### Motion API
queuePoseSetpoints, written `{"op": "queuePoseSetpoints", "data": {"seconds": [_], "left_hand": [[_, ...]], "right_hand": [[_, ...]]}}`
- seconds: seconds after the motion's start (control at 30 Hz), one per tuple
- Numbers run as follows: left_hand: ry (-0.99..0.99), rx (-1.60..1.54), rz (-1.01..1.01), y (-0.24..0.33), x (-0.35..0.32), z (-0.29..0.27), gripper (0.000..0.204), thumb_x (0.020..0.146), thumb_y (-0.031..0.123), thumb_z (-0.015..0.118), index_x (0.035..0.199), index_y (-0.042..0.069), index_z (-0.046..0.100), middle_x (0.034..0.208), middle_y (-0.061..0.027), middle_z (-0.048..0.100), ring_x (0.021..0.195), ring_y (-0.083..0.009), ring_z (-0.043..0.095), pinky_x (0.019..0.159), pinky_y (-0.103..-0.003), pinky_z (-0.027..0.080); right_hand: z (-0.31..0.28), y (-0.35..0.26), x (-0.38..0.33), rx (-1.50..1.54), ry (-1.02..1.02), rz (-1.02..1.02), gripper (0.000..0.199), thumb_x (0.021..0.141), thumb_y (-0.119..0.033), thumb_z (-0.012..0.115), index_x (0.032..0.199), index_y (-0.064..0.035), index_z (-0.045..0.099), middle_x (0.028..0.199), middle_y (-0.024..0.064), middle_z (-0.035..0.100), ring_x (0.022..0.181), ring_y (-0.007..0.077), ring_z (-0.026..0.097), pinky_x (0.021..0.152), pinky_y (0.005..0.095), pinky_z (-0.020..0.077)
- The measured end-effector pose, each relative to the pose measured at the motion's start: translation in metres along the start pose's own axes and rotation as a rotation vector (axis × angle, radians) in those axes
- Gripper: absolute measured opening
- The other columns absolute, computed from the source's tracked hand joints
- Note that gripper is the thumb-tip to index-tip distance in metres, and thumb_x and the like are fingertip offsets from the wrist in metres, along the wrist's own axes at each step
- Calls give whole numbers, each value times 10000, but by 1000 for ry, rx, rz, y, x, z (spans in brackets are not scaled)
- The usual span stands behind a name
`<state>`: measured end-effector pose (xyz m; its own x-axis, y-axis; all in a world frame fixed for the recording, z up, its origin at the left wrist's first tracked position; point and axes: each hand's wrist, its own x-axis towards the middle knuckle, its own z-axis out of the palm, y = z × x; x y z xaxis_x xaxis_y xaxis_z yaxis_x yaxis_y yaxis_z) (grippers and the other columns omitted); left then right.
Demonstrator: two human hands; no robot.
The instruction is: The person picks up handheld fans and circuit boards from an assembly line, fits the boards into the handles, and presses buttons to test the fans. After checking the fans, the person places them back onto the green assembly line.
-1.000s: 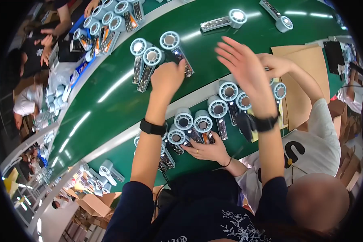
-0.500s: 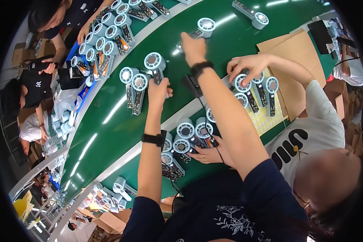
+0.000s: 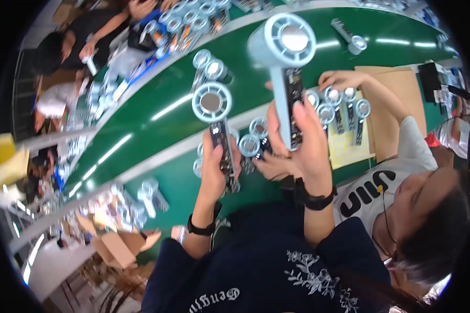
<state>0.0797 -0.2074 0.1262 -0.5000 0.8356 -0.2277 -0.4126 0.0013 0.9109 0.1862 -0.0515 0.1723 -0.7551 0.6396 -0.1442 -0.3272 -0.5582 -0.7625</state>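
Note:
My left hand (image 3: 212,169) grips the handle of a light-blue handheld fan (image 3: 212,102). Its round, spoked head points up, and dark circuit parts show in the open handle. Higher and to the right, my right hand (image 3: 313,138) is closed round the handle of a second handheld fan (image 3: 269,47). This one is raised close to view, its circuit board bare along one side. Both fans are off the table. Several similar fans (image 3: 250,145) stand just behind and between my hands, partly hidden by them.
A green conveyor belt (image 3: 156,125) curves past. At right, a co-worker's hand (image 3: 344,79) is by more fans on a yellow sheet (image 3: 350,151), beside cardboard (image 3: 394,104); another blurred hand (image 3: 279,167) is behind my right wrist. Fans (image 3: 152,195) lie at left.
Both my hands have drawn back from over the belt toward me, each bringing a fan. The right one is lifted high. My view has shifted.

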Motion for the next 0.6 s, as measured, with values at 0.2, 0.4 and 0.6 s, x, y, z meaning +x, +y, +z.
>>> {"op": "queuePoseSetpoints", "data": {"seconds": [0.2,0.4,0.6], "left_hand": [[173,31,179,20,-99,19,502,939,303,392,1307,0,234,893,-94,477,577,-109,498,398,-225,414],[264,-5,275,31,-164,36,483,949,223,370,1348,5,206,965,-112,472,623,-121,516,402,-226,419],[247,-70,278,34,-194,26,478,955,177,378,1362,9,193,986,-117,469,637,-124,517,416,-228,424]], "right_hand": [[31,10,-64,-37,-188,17,433,969,-272,358,1280,28,366,761,56,483,439,72,392,394,205,300],[52,23,-113,-114,-307,76,447,966,-289,363,1283,26,363,763,60,481,420,66,371,373,201,279],[66,35,-141,-145,-396,109,451,962,-296,368,1273,31,370,752,60,478,411,66,366,362,196,265]]}}
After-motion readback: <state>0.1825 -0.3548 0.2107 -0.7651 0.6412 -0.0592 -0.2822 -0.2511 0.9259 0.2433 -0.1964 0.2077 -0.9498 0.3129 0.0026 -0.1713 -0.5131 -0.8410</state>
